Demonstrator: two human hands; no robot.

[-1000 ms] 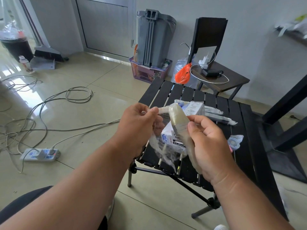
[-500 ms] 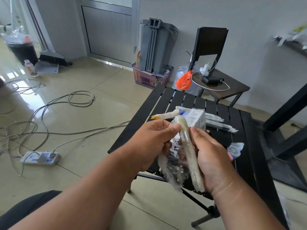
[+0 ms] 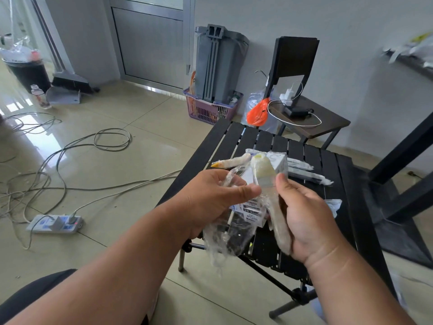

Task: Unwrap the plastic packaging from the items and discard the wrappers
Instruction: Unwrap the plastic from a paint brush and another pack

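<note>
Right hand (image 3: 302,219) wrapped around the lower half of a long pale cream stick-shaped item in clear film (image 3: 269,193), fingers curled behind it, thumb up along its right side near the top. Long axis running almost straight up and down, leaning a touch left at the top, yellowish tip poking up above both hands, over the near part of the black slatted folding surface (image 3: 260,141).

Left hand (image 3: 210,198) just left of it, thumb stretched toward the stick and nearly touching the other thumb, fingers pinching a crumpled strand of loose clear plastic wrapper (image 3: 225,240) that trails down below the palm. So: item in the right, peeled film in the left, the two barely apart. Looks like a peel mid-way, film still clinging lower on the stick as far as can be told.

Probably best pulled down and left, away from the stick's axis, right hand holding steady. Left hand clearly the nearer one to the loose film.

Behind the hands: a white printed cardboard box (image 3: 278,163), another film-wrapped stick with a yellow tip (image 3: 232,161) lying crosswise, and more wrapped white sticks (image 3: 307,174) further right, all waiting. Black bin with a clear liner (image 3: 25,71) far off to the left, likely the wrapper's destination
</note>
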